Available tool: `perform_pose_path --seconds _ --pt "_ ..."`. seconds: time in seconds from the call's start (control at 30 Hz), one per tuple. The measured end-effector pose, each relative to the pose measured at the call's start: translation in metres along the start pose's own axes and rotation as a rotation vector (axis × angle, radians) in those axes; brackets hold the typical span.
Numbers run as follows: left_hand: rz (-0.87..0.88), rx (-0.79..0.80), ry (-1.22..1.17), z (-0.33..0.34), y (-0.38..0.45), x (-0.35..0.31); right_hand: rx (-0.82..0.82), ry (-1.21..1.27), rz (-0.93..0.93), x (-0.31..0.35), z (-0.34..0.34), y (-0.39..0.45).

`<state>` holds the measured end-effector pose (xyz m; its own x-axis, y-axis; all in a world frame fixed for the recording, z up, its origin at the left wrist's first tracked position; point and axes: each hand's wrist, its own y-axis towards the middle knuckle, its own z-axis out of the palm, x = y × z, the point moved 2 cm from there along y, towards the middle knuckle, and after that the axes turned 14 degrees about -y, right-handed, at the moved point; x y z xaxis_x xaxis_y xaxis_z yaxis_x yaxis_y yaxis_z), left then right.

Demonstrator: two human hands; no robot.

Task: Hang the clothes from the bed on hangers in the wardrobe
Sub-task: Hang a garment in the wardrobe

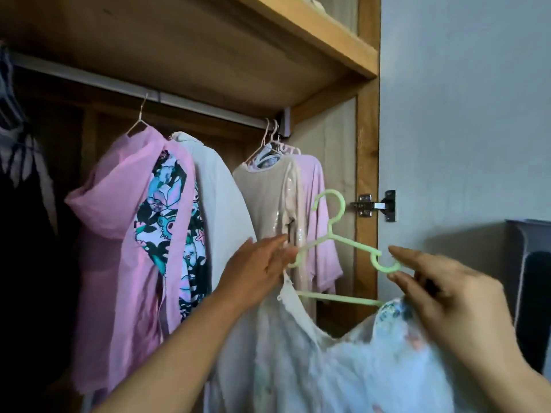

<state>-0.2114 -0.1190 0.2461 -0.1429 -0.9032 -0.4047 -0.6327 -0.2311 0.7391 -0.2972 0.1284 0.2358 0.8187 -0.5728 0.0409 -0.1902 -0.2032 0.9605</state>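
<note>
Two hands work one green plastic hanger point(343, 242) below the wardrobe rail point(179, 98): our left hand point(256, 272) steadies one end, right fingers point(405, 275) pinch the other. The light, floppy dress point(328, 362) will likely slip; better grip the stiff hanger neck.

White garment point(313, 362) blurred, cut off below.

hanger point(337, 234) between hands | garment point(313, 362) draped on it | rail point(179, 96) above-left, clothes hanging
</note>
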Motion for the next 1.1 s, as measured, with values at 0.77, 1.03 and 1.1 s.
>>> perform_pose_path --seconds 0.77,1.03,1.1 --pt "0.271 -0.454 0.100 -0.008 0.128 0.036 -0.157 0.112 0.257 0.028 0.145 0.160" --pt "0.024 -0.426 0.211 -0.016 0.183 0.069 -0.105 0.097 0.249 0.047 0.182 0.231" --pt "0.027 -0.425 0.236 -0.021 0.189 0.076 -0.128 0.097 0.262 0.050 0.187 0.248"
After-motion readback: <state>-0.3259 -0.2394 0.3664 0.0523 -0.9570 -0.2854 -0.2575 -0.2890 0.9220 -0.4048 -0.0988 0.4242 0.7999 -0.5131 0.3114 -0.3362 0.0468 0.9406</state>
